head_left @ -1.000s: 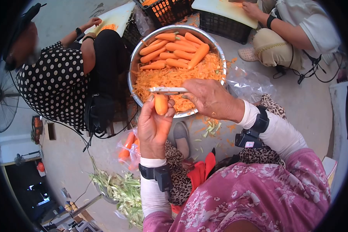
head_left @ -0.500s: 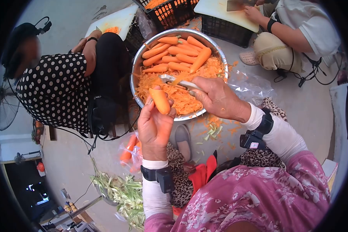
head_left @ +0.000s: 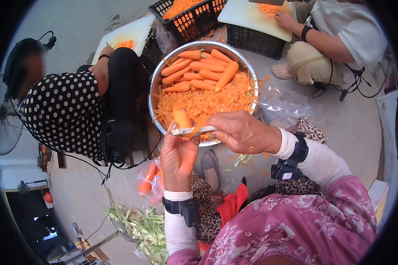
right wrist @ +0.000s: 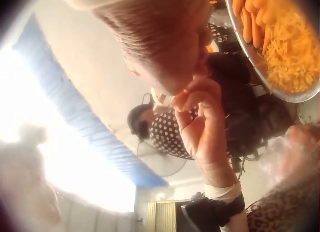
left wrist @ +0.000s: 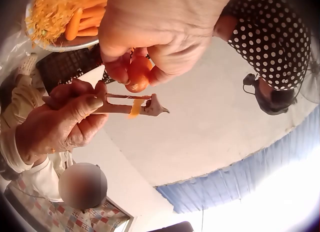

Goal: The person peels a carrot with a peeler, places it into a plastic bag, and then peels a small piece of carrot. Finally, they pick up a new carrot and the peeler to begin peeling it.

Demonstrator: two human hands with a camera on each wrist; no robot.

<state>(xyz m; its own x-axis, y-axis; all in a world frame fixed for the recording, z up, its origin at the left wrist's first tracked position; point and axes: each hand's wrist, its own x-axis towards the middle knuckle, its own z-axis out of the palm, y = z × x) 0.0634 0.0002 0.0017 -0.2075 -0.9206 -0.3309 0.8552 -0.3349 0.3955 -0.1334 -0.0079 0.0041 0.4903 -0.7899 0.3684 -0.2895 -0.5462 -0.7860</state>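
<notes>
In the head view my left hand (head_left: 179, 161) holds a short, stout carrot (head_left: 181, 117) upright between thumb and fingers, near the front rim of a metal basin (head_left: 151, 95). My right hand (head_left: 247, 132) grips a pale-handled peeler (head_left: 202, 130), which crosses in front of the carrot. A strip of peel hangs on the peeler; the left wrist view shows this peel (left wrist: 135, 108) at the blade. The carrot's rounded end shows there below the left fingers. Inside the basin, whole carrots (head_left: 210, 67) lie on a bed of peelings (head_left: 199, 100).
Behind the basin stands a black crate (head_left: 194, 20) of shredded carrot. Two people work at cutting boards, one left (head_left: 135, 33), one right (head_left: 241, 15). A clear plastic bag (head_left: 283, 101) lies at right, bagged carrots (head_left: 148, 179) and a leafy heap (head_left: 141, 223) at lower left.
Half a second ago the peeler was off the carrot, over the basin; now it lies across the carrot, nearer my body. The carrot has gone from tilted to more upright.
</notes>
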